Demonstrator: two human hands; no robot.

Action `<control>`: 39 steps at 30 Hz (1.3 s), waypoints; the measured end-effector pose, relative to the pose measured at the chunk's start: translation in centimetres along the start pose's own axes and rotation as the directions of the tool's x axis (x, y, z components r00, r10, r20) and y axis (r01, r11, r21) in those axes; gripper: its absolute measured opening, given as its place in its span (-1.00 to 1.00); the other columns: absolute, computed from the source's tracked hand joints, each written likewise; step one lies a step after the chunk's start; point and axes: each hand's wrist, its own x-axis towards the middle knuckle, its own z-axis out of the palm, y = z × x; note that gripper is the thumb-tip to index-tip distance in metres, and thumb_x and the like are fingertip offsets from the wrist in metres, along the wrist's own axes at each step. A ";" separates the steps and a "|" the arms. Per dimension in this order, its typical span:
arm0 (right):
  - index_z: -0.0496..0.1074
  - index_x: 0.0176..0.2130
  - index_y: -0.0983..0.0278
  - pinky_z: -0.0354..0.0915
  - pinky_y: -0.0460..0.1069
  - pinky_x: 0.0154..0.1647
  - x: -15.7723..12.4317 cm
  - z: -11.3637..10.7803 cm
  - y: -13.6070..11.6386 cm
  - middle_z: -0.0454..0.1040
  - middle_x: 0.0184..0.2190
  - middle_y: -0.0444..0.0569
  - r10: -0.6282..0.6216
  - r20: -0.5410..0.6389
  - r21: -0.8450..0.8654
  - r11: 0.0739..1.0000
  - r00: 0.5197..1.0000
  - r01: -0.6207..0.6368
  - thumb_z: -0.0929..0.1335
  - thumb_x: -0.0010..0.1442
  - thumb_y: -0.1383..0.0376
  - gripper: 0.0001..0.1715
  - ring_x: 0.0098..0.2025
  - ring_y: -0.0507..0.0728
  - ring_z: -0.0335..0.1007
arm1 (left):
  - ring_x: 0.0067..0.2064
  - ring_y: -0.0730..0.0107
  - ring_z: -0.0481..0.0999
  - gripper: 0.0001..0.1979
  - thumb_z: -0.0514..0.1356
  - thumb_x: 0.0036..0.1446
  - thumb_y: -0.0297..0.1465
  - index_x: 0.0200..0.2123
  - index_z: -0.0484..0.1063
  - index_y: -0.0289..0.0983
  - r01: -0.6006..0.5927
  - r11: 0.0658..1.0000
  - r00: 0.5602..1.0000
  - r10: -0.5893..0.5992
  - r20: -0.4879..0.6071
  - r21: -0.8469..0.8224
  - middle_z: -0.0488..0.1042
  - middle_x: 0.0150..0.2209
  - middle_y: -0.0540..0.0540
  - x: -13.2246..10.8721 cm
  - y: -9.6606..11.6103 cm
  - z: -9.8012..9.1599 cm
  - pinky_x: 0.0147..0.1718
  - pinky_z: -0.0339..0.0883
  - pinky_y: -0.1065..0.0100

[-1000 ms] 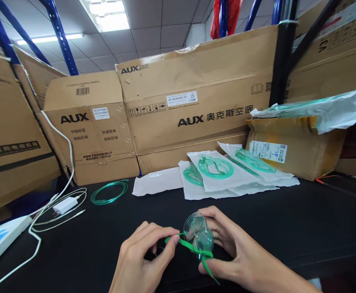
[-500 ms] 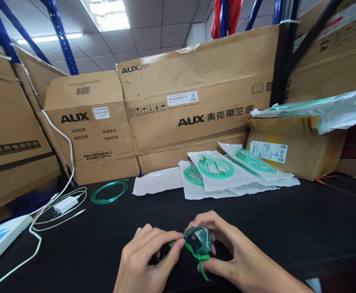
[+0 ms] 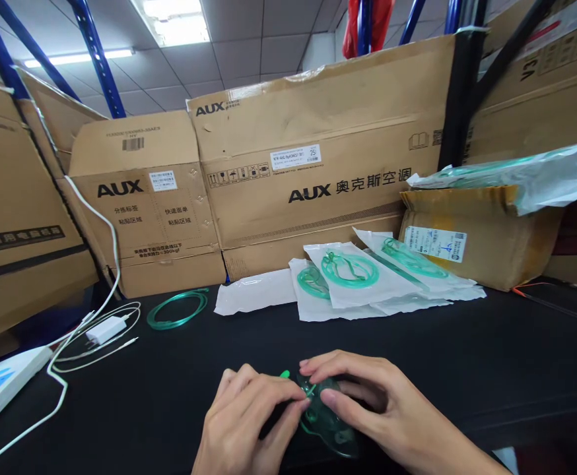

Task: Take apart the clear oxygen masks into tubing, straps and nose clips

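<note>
A clear green-tinted oxygen mask with a green elastic strap lies low on the black table at the bottom centre. My left hand pinches the strap at the mask's left edge. My right hand curls over the mask from the right, thumb and forefinger meeting the left fingers. Most of the mask is hidden under my fingers.
Sealed pouches with green masks and an empty white pouch lie behind. A coil of green tubing and a white charger with cable sit at the left. Cardboard boxes wall the back; an open carton stands right.
The mask has come down from upright in my fingers to lying low on the table. Both hands have closed over it, and the strap's loose tail no longer hangs out.
</note>
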 end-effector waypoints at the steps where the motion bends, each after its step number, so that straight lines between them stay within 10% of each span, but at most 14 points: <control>1: 0.66 -0.18 0.13 0.46 0.00 0.15 0.0 0.0 0.1 0.64 0.00 -0.05 -0.010 -0.008 0.015 1.000 1.000 0.010 0.47 0.34 0.16 -0.87 0.14 0.17 0.56 | -0.33 0.35 0.49 -0.72 0.31 0.26 -0.66 -0.15 0.49 -0.13 -0.001 1.000 1.000 0.001 0.003 -0.005 0.67 -0.25 0.12 0.0 0.0 0.1 -0.24 0.17 0.29; 11: 0.57 -0.30 0.14 0.41 -0.09 0.07 0.2 0.0 0.8 0.62 -0.05 -0.10 -0.112 -0.086 -0.117 0.988 0.990 0.102 0.45 0.34 0.27 -0.87 0.07 0.11 0.56 | -0.33 0.34 0.44 -0.78 0.27 0.31 -0.57 -0.14 0.45 -0.10 0.101 0.990 0.986 -0.113 0.120 0.099 0.61 -0.28 0.14 0.4 -0.4 -0.7 -0.24 0.14 0.30; 19: 0.50 -0.35 0.16 0.43 -0.11 0.00 0.5 0.2 0.9 0.60 -0.07 -0.06 -0.072 -0.209 -0.101 0.994 0.975 0.052 0.43 0.34 0.23 -0.82 0.09 0.13 0.52 | -0.42 0.31 0.42 -0.87 0.19 0.16 -0.34 -0.42 0.53 -0.08 0.388 0.880 0.810 -0.468 0.354 0.274 0.50 -0.51 0.13 0.3 -1.9 -4.9 -0.11 0.29 0.22; 32: 0.46 -0.36 0.18 0.46 -0.09 0.00 0.6 -0.3 1.0 0.60 -0.05 -0.02 -0.080 -0.237 -0.160 0.986 0.968 0.043 0.40 0.33 0.22 -0.80 0.07 0.15 0.55 | -0.22 0.25 0.56 -0.37 0.08 0.37 0.06 -0.58 0.58 -0.21 0.573 0.818 0.660 -0.488 0.571 0.036 0.55 -0.12 -0.09 -2.3 -8.2 -10.4 -0.16 0.43 0.36; 39: 0.47 -0.35 0.16 0.45 0.03 0.07 0.3 0.0 1.0 0.63 -0.08 -0.01 -0.222 -0.200 -0.399 0.908 0.954 0.128 0.37 0.36 0.28 -0.81 0.06 0.21 0.58 | -0.13 0.14 0.61 -0.64 0.20 0.31 0.02 -0.06 0.63 -0.05 0.522 0.781 0.800 -0.588 0.123 0.343 0.62 -0.03 -0.05 -0.3 -6.8 -8.9 -0.25 0.52 0.29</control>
